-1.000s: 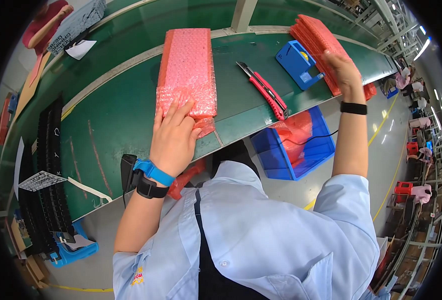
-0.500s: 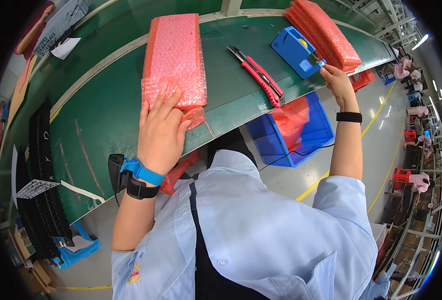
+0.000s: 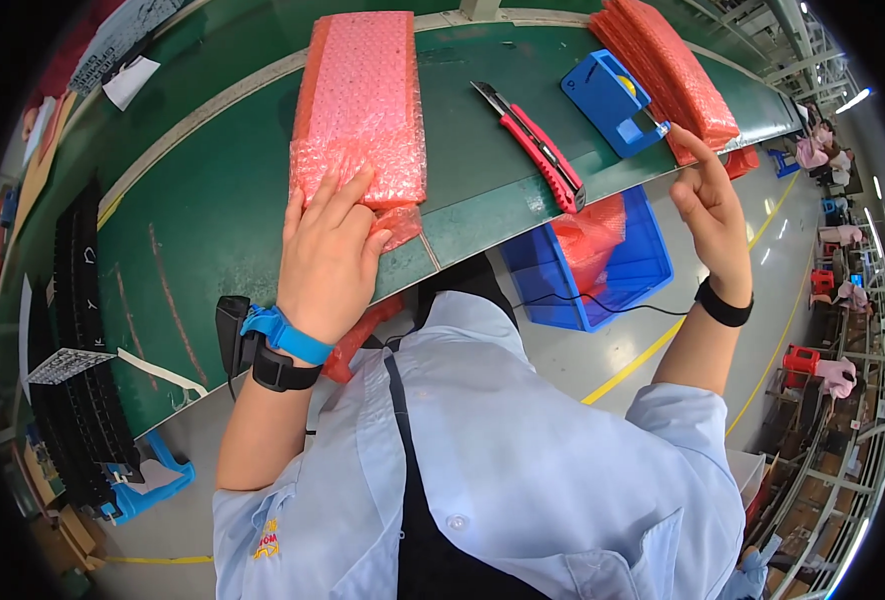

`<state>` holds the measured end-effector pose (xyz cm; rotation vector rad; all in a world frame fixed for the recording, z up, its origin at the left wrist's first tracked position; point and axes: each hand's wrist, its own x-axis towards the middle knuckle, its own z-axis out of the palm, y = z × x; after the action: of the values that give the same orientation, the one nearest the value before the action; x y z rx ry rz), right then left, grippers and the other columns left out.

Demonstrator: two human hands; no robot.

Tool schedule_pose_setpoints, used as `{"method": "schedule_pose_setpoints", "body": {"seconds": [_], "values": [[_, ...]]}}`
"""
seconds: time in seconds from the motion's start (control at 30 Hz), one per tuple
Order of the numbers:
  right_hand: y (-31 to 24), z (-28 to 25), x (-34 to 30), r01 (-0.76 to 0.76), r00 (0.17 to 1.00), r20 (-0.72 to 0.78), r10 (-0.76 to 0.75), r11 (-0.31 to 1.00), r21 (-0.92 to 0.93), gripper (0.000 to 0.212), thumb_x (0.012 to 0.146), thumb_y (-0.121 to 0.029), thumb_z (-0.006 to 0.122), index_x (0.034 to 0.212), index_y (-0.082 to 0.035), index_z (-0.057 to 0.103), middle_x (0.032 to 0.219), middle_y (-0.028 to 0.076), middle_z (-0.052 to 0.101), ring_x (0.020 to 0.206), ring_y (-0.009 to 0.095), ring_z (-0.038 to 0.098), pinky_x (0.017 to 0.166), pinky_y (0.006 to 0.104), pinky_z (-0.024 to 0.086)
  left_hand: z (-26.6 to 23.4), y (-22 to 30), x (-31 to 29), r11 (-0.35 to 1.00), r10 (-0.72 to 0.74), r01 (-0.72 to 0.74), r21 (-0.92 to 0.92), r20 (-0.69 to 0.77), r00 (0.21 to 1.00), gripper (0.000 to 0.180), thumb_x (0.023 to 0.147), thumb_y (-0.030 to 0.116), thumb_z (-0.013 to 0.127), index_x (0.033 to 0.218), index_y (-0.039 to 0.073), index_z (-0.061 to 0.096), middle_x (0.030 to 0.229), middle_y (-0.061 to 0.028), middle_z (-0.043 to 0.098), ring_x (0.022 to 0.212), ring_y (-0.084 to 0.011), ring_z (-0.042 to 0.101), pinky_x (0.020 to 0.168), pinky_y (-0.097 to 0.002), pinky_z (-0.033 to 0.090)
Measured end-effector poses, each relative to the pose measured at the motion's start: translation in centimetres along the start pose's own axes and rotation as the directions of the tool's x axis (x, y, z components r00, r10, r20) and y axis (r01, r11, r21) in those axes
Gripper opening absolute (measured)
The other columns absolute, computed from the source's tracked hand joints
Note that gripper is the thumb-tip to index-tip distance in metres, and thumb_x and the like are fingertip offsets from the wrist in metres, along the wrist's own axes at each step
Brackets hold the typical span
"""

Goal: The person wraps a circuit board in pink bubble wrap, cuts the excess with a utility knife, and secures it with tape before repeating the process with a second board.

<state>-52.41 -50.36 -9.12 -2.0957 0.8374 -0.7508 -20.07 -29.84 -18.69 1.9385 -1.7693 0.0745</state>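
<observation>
Right hand (image 3: 713, 215): thumb now off, index at tape dispenser (image 3: 593, 92) by bench (image 3: 453, 130) near edge; left hand (image 3: 328, 258), flat, steadies bubble-wrap package (image 3: 361, 90).

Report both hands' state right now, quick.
Left hand: open, fingers spread on the bubble-wrap package.
Right hand: open, index fingertip at the near end of the tape dispenser; grip unseen.

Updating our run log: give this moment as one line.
left hand: on bubble-wrap package; right hand: fingertip at blue tape dispenser; cutter: on table

Pinkish-red bubble-wrapped parcel (image 3: 359, 105) flat; blue tape dispenser (image 3: 595, 95) to right.
</observation>
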Motion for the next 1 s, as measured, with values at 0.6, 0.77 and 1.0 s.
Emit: {"method": "schedule_pose_setpoints", "body": {"seconds": [0.6,0.77,1.0], "values": [[-11.5,15.9,12.2,0.51,0.449,0.862,-0.235,0.86,-0.032,0.054,0.088,-0.012,0.061,0.139,-0.006,0.046,0.06,0.007,0.046,0.058,0.018,0.048,0.056,0.0322,0.038,0.6,-0.2,-0.4,0.998,0.059,-0.057,0.023,-0.057,0.997,0.019,0.085,0.018,0.063,0.097,0.004,0.065,0.137,-0.0118,0.051,0.132,-0.0343,0.042,0.11,-0.0563,0.028],[-9.8,19.8,17.3,0.574,0.403,0.909,-0.109,0.804,-0.157,0.055,0.084,-0.008,0.061,0.138,-0.008,0.047,0.062,0.007,0.049,0.059,0.02,0.05,0.059,0.0354,0.041,0.5,-0.1,-0.2,0.997,0.055,-0.054,0.059,-0.018,0.998,0.021,0.086,0.019,0.061,0.099,0.004,0.065,0.137,-0.0123,0.05,0.132,-0.0346,0.041,0.109,-0.0571,0.028],[-10.6,21.7,18.8,0.622,0.387,0.922,0.02,0.733,-0.277,0.056,0.083,-0.017,0.069,0.136,-0.016,0.053,0.078,0.009,0.062,0.081,0.028,0.063,0.075,0.0388,0.048,0.6,-0.3,-0.3,0.997,0.064,-0.063,0.049,-0.022,0.998,0.021,0.085,0.017,0.06,0.101,0.004,0.064,0.138,-0.0134,0.05,0.131,-0.0356,0.042,0.109,-0.058,0.028]]}}
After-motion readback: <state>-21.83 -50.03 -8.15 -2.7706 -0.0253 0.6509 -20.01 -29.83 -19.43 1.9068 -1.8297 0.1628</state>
